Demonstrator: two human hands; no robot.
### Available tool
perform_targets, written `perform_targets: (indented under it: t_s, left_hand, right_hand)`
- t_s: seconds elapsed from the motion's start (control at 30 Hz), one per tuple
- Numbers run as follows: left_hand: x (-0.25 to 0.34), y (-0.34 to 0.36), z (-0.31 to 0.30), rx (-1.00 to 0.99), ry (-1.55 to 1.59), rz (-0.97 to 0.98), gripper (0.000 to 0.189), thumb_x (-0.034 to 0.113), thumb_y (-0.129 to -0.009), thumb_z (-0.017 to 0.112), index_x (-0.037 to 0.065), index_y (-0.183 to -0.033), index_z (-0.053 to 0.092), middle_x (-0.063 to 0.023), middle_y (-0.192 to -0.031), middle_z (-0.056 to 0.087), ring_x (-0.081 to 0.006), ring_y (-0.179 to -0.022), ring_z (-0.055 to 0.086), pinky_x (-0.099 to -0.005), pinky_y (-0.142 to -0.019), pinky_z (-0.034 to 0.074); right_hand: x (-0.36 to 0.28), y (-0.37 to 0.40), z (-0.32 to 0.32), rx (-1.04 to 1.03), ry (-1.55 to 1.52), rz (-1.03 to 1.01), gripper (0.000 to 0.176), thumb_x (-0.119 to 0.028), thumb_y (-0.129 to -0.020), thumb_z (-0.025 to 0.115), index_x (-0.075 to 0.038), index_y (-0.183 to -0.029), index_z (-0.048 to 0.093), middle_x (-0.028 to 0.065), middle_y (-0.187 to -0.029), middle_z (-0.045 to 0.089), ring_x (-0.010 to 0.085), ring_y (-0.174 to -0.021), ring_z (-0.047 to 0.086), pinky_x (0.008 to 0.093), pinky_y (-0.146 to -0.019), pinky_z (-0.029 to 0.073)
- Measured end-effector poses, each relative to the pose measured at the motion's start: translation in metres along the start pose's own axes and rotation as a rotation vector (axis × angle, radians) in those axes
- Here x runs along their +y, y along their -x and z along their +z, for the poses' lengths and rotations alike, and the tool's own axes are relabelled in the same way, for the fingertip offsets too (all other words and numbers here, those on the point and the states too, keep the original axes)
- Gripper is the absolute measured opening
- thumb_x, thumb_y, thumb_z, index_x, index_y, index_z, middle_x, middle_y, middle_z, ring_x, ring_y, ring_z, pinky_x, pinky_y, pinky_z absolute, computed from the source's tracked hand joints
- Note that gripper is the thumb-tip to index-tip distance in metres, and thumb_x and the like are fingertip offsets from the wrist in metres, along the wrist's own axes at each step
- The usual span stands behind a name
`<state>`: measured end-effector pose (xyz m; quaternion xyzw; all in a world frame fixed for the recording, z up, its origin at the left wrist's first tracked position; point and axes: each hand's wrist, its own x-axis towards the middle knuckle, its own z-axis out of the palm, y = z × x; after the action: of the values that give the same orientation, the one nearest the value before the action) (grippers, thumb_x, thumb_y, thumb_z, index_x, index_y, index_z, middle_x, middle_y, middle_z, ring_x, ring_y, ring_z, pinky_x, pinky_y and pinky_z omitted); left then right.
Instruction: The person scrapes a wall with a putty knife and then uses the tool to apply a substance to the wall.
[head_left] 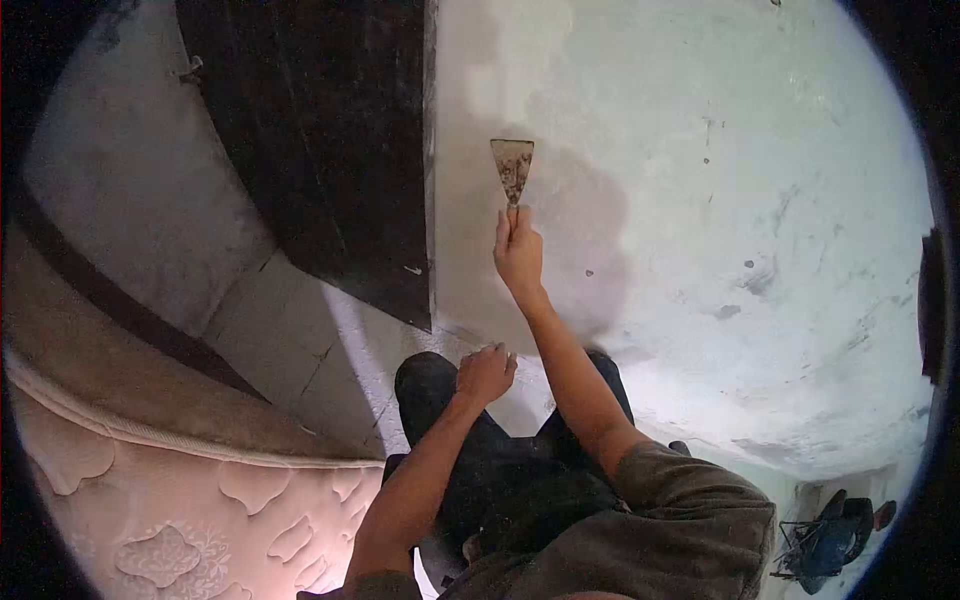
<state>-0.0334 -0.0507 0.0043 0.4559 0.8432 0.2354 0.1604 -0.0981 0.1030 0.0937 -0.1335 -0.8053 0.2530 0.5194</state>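
My right hand (519,258) is closed around the handle of a putty knife (513,165), arm stretched forward. Its stained, fan-shaped metal blade points up and overlaps the pale wall (680,220) in this view. A darker patch spreads over the wall surface around the blade and hand. My left hand (487,374) hovers over or rests by my left knee, its fingers curled loosely, with nothing visible in them.
A dark door (330,130) stands to the left of the wall. Lower left is a pink quilted mattress (190,510) with a brown edge. Grey floor tiles (280,330) run between them. A dark object on thin legs (835,540) stands at lower right.
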Motion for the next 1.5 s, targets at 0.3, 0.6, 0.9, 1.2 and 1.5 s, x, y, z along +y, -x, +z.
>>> perform_targets:
  t_s: [0.3, 0.6, 0.9, 1.2, 1.5]
  left_hand:
    - [0.006, 0.005, -0.004, 0.011, -0.002, -0.004, 0.035, 0.031, -0.093, 0.046, -0.001, -0.097, 0.06, -0.022, -0.093, 0.064, -0.0395, -0.086, 0.064, -0.052, -0.08, 0.047]
    - [-0.001, 0.0, -0.005, -0.01, 0.011, -0.02, 0.037, 0.031, -0.093, 0.046, -0.002, -0.102, 0.059, -0.0223, -0.097, 0.064, -0.0398, -0.092, 0.063, -0.0509, -0.084, 0.047]
    - [0.0, 0.001, -0.004, -0.007, 0.027, -0.013, 0.036, 0.03, -0.093, 0.046, -0.002, -0.101, 0.059, -0.0214, -0.094, 0.065, -0.0391, -0.088, 0.064, -0.0513, -0.082, 0.048]
    - [0.004, 0.003, -0.008, -0.016, 0.005, -0.018, 0.036, 0.031, -0.092, 0.047, -0.001, -0.1, 0.06, -0.021, -0.094, 0.065, -0.0388, -0.087, 0.064, -0.0507, -0.081, 0.048]
    - [0.002, 0.001, -0.01, 0.004, 0.006, -0.037, 0.036, 0.031, -0.092, 0.047, -0.002, -0.099, 0.06, -0.0214, -0.093, 0.065, -0.0396, -0.087, 0.064, -0.0505, -0.081, 0.049]
  right_hand:
    - [-0.005, 0.001, -0.005, -0.008, -0.006, 0.081, 0.014, -0.012, -0.094, 0.051, -0.001, -0.089, 0.044, 0.02, -0.064, 0.055, 0.0419, -0.057, 0.055, 0.0445, -0.048, 0.041]
    - [-0.008, 0.003, 0.009, 0.03, -0.049, 0.163, 0.014, -0.012, -0.093, 0.052, 0.001, -0.097, 0.047, 0.0215, -0.068, 0.057, 0.0426, -0.06, 0.057, 0.046, -0.051, 0.043]
    - [-0.005, 0.004, 0.01, 0.127, -0.019, 0.079, 0.014, -0.009, -0.094, 0.052, -0.001, -0.086, 0.045, 0.0188, -0.06, 0.052, 0.0342, -0.048, 0.053, 0.0369, -0.045, 0.04]
    - [-0.007, 0.001, 0.007, 0.017, -0.075, 0.188, 0.013, -0.013, -0.093, 0.051, -0.001, -0.093, 0.045, 0.0231, -0.072, 0.059, 0.044, -0.065, 0.059, 0.0482, -0.054, 0.044]
    - [-0.004, -0.002, 0.011, 0.044, 0.005, 0.051, 0.016, -0.014, -0.095, 0.051, 0.0, -0.091, 0.044, 0.0178, -0.062, 0.053, 0.0372, -0.052, 0.054, 0.038, -0.045, 0.04]
